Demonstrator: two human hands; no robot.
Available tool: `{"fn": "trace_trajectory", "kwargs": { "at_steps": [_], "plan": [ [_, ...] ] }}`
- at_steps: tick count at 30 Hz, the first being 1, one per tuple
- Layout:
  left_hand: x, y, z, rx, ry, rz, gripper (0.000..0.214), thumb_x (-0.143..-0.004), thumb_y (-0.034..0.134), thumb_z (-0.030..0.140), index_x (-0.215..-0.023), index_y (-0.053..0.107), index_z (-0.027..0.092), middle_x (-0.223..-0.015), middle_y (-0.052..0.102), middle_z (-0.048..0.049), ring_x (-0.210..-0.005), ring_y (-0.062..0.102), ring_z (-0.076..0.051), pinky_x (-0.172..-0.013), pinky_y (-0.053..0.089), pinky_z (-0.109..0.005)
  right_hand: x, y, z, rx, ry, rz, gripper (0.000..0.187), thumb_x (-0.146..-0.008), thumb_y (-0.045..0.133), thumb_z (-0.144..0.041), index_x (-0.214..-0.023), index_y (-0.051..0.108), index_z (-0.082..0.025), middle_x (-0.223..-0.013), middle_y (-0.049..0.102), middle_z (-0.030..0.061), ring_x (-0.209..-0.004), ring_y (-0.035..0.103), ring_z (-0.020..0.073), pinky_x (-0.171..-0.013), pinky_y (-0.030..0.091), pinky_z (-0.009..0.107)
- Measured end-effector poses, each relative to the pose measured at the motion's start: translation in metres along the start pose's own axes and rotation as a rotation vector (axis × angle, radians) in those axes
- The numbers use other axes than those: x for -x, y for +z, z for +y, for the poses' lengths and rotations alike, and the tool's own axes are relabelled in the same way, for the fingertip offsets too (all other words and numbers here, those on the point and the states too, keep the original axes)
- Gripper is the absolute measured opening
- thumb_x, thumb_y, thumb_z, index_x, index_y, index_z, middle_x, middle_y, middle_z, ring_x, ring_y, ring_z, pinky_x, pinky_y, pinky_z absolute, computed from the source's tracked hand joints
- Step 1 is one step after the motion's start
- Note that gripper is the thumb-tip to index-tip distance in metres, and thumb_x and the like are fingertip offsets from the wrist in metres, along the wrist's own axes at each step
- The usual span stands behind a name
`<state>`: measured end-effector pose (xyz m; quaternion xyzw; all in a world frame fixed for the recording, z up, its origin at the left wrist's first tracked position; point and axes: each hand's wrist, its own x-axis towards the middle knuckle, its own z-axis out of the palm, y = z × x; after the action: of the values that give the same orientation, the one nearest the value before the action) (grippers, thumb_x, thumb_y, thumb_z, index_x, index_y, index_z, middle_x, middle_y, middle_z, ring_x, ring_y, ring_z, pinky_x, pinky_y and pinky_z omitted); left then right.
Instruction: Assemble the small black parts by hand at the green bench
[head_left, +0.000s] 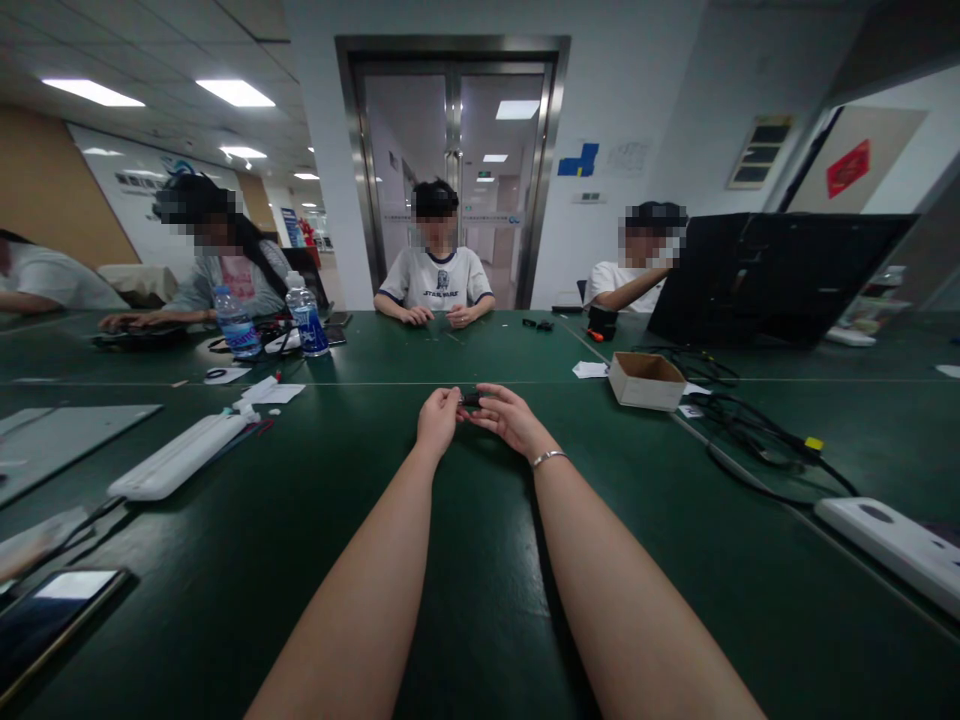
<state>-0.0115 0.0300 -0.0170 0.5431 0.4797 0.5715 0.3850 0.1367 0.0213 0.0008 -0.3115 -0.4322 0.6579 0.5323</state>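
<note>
A small black object (470, 399) sits between my two hands, just above the green table (480, 480). It is too small for me to tell its kind. The fingertips of my left hand (438, 420) pinch its left end. My right hand (516, 418) has its curved fingers and thumb closed around the right end, and a silver bracelet (550, 457) circles that wrist. Parts of the object are hidden behind the fingers of both hands.
To the right are an open cardboard box (646, 385), tangled black cables (757, 430) and a white power strip (892, 550). On the left lie a white pouch (184, 455), a phone (56, 620) and two water bottles (306, 318). A person (435, 275) sits opposite; others sit nearby.
</note>
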Motion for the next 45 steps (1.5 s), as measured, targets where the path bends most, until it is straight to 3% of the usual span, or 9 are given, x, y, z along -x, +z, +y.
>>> {"fn": "trace_trajectory", "kwargs": {
  "at_steps": [13, 21, 32, 45],
  "plan": [
    [0.003, 0.0, 0.001, -0.017, 0.006, -0.016, 0.041, -0.083, 0.051, 0.057, -0.078, 0.053, 0.017, -0.06, 0.061, -0.0012, -0.056, 0.058, -0.013, -0.056, 0.042, -0.024, -0.001, -0.002, 0.001, 0.006, 0.005, -0.007, 0.023, -0.077, 0.071, -0.006, -0.097, 0.063, -0.015, -0.081, 0.068, 0.0033, -0.063, 0.068, 0.0144, -0.072, 0.06, 0.032],
    [0.006, 0.003, 0.007, 0.035, -0.003, -0.03, 0.029, -0.078, 0.061, 0.045, -0.082, 0.057, 0.016, -0.065, 0.062, -0.0019, -0.063, 0.059, -0.015, -0.059, 0.044, -0.024, -0.004, -0.004, 0.002, -0.027, -0.011, 0.057, 0.017, -0.08, 0.07, -0.009, -0.095, 0.063, -0.015, -0.084, 0.068, 0.0038, -0.064, 0.068, 0.0157, -0.07, 0.06, 0.032],
    [0.003, -0.002, 0.01, 0.048, -0.032, -0.047, 0.034, -0.074, 0.065, 0.049, -0.07, 0.054, 0.017, -0.057, 0.058, -0.0008, -0.055, 0.054, -0.013, -0.056, 0.042, -0.025, -0.002, -0.004, 0.006, 0.018, -0.048, -0.005, 0.024, -0.075, 0.076, -0.013, -0.096, 0.064, -0.017, -0.084, 0.067, 0.0023, -0.066, 0.067, 0.0144, -0.07, 0.06, 0.031],
    [-0.001, -0.004, -0.002, -0.085, -0.003, -0.067, 0.046, -0.082, 0.047, 0.059, -0.062, 0.056, 0.018, -0.048, 0.051, 0.0008, -0.045, 0.047, -0.012, -0.05, 0.033, -0.024, -0.003, -0.004, 0.006, 0.056, -0.053, -0.053, 0.029, -0.072, 0.077, -0.015, -0.099, 0.065, -0.019, -0.086, 0.067, 0.0025, -0.068, 0.067, 0.0144, -0.07, 0.059, 0.031]
  ]
}}
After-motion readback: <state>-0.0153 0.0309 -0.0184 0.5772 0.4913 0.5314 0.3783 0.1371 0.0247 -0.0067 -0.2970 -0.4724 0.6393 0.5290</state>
